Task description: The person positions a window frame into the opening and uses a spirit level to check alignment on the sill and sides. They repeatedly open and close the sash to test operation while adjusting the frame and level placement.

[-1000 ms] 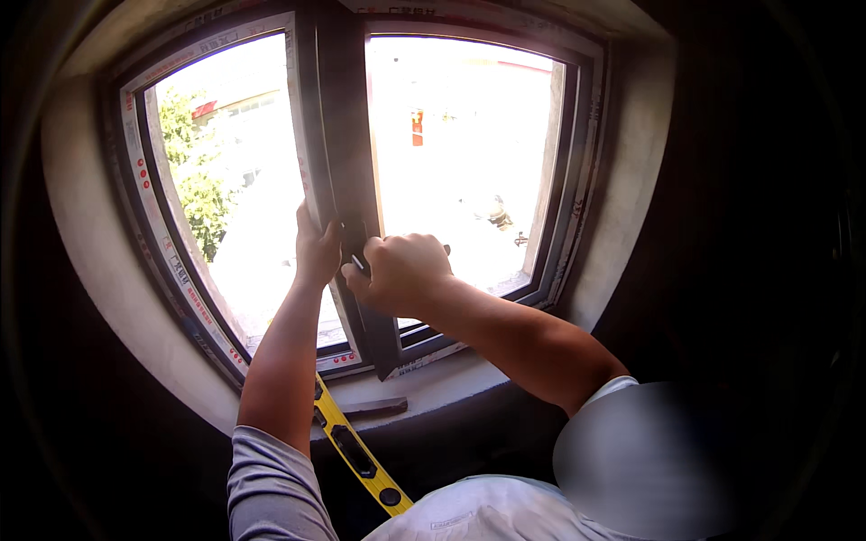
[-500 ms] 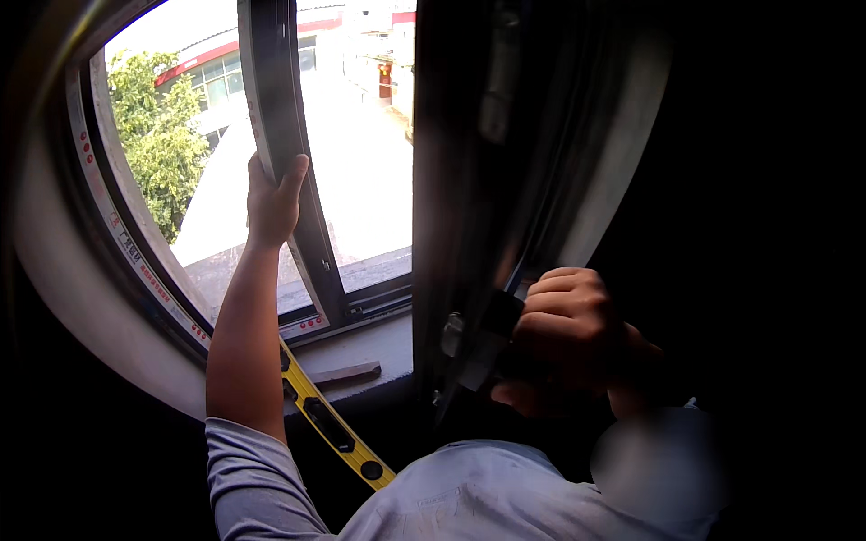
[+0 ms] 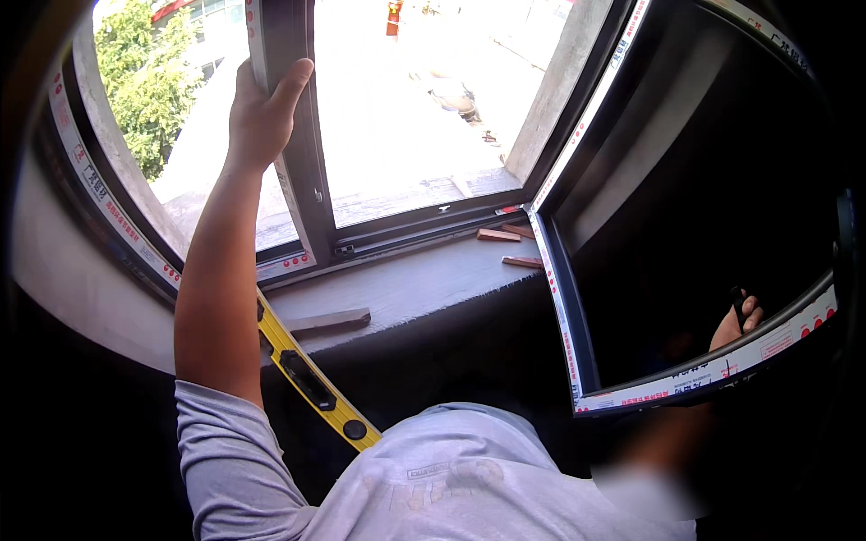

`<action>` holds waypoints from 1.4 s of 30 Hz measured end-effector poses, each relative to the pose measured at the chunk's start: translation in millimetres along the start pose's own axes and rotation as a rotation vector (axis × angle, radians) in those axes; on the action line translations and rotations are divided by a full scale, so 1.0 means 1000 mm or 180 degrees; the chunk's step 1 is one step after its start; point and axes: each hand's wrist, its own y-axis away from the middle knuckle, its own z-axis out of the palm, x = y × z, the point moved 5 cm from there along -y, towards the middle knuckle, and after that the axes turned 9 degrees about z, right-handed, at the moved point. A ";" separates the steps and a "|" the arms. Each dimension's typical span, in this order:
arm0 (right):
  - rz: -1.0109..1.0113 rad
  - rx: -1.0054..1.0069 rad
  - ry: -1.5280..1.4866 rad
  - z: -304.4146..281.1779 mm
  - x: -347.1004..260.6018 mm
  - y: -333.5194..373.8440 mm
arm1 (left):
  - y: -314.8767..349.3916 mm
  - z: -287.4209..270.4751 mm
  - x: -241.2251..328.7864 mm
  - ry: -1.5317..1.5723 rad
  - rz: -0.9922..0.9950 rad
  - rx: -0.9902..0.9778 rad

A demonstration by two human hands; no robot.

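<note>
My left arm reaches up, and my left hand is wrapped round the dark upright bar of the window frame, thumb on its right side. At the right, a dark window sash with white protective tape stands swung inward. Beyond its lower rail, my right hand is closed round a small black handle-like piece. The rail hides my wrist and part of that hand. Leaning below my left arm is a yellow spirit level, its lower end by my shirt.
The grey sill carries a wooden strip and several reddish wood pieces near the sash. Left, the taped outer frame curves along the wall. Outside are a tree and bright ground. Deep shadow fills the right side.
The sash has swung from nearly edge-on to wide open at the right, and my right hand has moved right with it. My left hand still grips the upright bar. The view has tilted downward.
</note>
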 end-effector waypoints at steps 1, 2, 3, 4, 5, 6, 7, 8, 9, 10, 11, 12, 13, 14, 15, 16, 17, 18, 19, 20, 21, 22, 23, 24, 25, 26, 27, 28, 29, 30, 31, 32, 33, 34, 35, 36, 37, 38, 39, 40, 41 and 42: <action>0.0135 0.0043 -0.0266 -0.008 0.003 -0.005 | 0.000 -0.001 0.000 0.0013 0.0005 -0.0016; 0.0270 0.0086 -0.0537 -0.025 0.008 -0.010 | -0.003 -0.001 -0.001 0.0032 0.0012 -0.0020; 0.0408 0.0129 -0.0823 -0.040 0.015 -0.015 | -0.002 0.000 -0.001 0.0030 0.0002 -0.0038; 0.0454 -0.0067 -0.0942 -0.048 0.018 -0.021 | -0.002 -0.001 -0.001 0.0026 -0.0010 -0.0047; 0.0482 -0.0137 -0.0843 -0.063 0.022 -0.025 | -0.001 -0.003 0.001 0.0022 -0.0020 -0.0051; 0.0503 -0.0206 -0.0726 -0.081 0.025 -0.026 | -0.001 -0.001 0.001 0.0058 0.0001 -0.0050; 0.0537 -0.0284 -0.0630 -0.086 0.028 -0.030 | 0.000 0.000 0.003 0.0070 0.0014 -0.0043; 0.0699 -0.0580 -0.0838 -0.088 0.032 -0.033 | 0.000 0.000 0.006 0.0082 0.0027 -0.0037; 0.0837 -0.0538 -0.0782 -0.108 0.035 -0.035 | 0.000 0.001 0.007 0.0050 0.0019 -0.0038; 0.0972 -0.0494 -0.0701 -0.143 0.036 -0.036 | 0.000 0.003 0.008 0.0043 0.0005 -0.0041; 0.1113 -0.0453 -0.0650 -0.163 0.040 -0.037 | 0.001 0.003 0.008 0.0005 -0.0005 -0.0042; 0.0933 -0.0683 -0.0441 -0.154 0.040 -0.039 | 0.002 0.002 0.007 -0.0002 0.0034 -0.0054; 0.0888 -0.0825 -0.0542 -0.143 0.040 -0.040 | 0.001 0.000 0.002 -0.0001 0.0078 -0.0056; 0.0841 -0.0966 -0.0641 -0.133 0.040 -0.041 | 0.001 -0.001 -0.001 0.0003 0.0122 -0.0058; 0.0792 -0.1114 -0.0718 -0.122 0.036 -0.046 | 0.000 0.001 -0.002 0.0015 0.0111 -0.0063; 0.0543 -0.1681 -0.0722 -0.106 0.030 -0.049 | 0.000 0.002 -0.003 0.0027 0.0101 -0.0067; 0.0756 -0.1195 -0.0620 -0.132 0.026 -0.052 | 0.000 0.004 -0.004 0.0038 0.0090 -0.0070; 0.0958 -0.0721 -0.0540 -0.169 0.018 -0.049 | -0.002 0.001 -0.007 0.0051 0.0108 -0.0054; 0.1179 -0.0239 -0.0469 -0.195 0.016 -0.041 | -0.001 -0.001 -0.009 0.0048 0.0115 -0.0055; 0.1352 0.1574 0.0776 -0.226 0.003 -0.028 | 0.000 0.005 -0.003 0.0007 -0.0022 -0.0163; 0.1612 0.1922 0.0800 -0.207 -0.014 -0.034 | -0.001 0.000 -0.002 -0.0118 -0.0019 -0.0183; 0.1384 0.2642 0.0960 -0.217 -0.038 -0.038 | -0.001 0.001 -0.004 -0.0079 0.0027 -0.0158; 0.1036 0.3396 0.1088 -0.209 -0.065 -0.036 | -0.001 0.001 -0.007 -0.0069 0.0070 -0.0139; 0.0290 0.3668 0.1497 -0.176 -0.094 -0.041 | 0.001 -0.002 -0.009 -0.0116 0.0053 -0.0158; -0.0821 0.3419 0.2209 -0.158 -0.126 -0.040 | 0.002 -0.002 -0.007 -0.0108 0.0067 -0.0185; -0.1952 0.3066 0.2870 -0.136 -0.153 -0.034 | 0.003 -0.001 -0.003 -0.0122 -0.0005 -0.0205; -0.2507 0.2041 0.2744 -0.082 -0.157 -0.042 | 0.003 -0.002 0.000 -0.0158 -0.0063 -0.0222; -0.3026 0.1015 0.2551 -0.012 -0.152 -0.047 | 0.003 -0.003 -0.001 -0.0191 -0.0025 -0.0192; -0.2757 0.0424 0.2319 0.032 -0.141 -0.055 | 0.002 0.001 -0.005 -0.0178 0.0025 -0.0170; -0.2462 -0.0141 0.2064 0.072 -0.124 -0.065 | -0.001 0.004 -0.005 -0.0125 0.0019 -0.0193; -0.2449 -0.0793 0.1979 0.124 -0.107 -0.075 | -0.001 0.009 0.001 -0.0118 -0.0032 -0.0221; -0.2239 -0.1087 0.2020 0.169 -0.088 -0.086 | -0.002 0.016 0.001 -0.0051 -0.0065 -0.0266; -0.2180 -0.1087 0.1947 0.205 -0.065 -0.107 | -0.003 0.018 0.003 -0.0030 -0.0089 -0.0295; -0.2147 -0.1183 0.2235 0.254 -0.050 -0.121 | -0.003 0.018 0.004 -0.0061 -0.0074 -0.0240; -0.1922 -0.1099 0.2268 0.309 -0.016 -0.129 | 0.003 0.000 -0.002 -0.0291 -0.0137 -0.0209; -0.1894 -0.1380 0.2057 0.353 0.000 -0.145 | 0.004 -0.007 -0.004 -0.0281 -0.0164 -0.0190; -0.1821 -0.1399 0.1528 0.392 0.010 -0.164 | 0.003 -0.004 -0.002 -0.0199 -0.0163 -0.0195; -0.1345 -0.1349 0.1291 0.442 0.023 -0.169 | 0.005 -0.011 -0.004 -0.0283 -0.0197 -0.0178; 0.0392 -0.1543 0.1161 0.491 0.040 -0.179 | 0.007 -0.017 -0.005 -0.0341 -0.0227 -0.0161; 0.0316 -0.1544 0.1643 0.531 0.023 -0.180 | 0.009 -0.024 -0.006 -0.0420 -0.0258 -0.0141; -0.0929 -0.0864 0.1846 0.565 0.011 -0.159 | 0.010 -0.028 -0.004 -0.0410 -0.0276 -0.0139; -0.0496 -0.1251 0.1302 0.599 0.033 -0.193 | 0.008 -0.027 0.005 -0.0357 -0.0255 -0.0149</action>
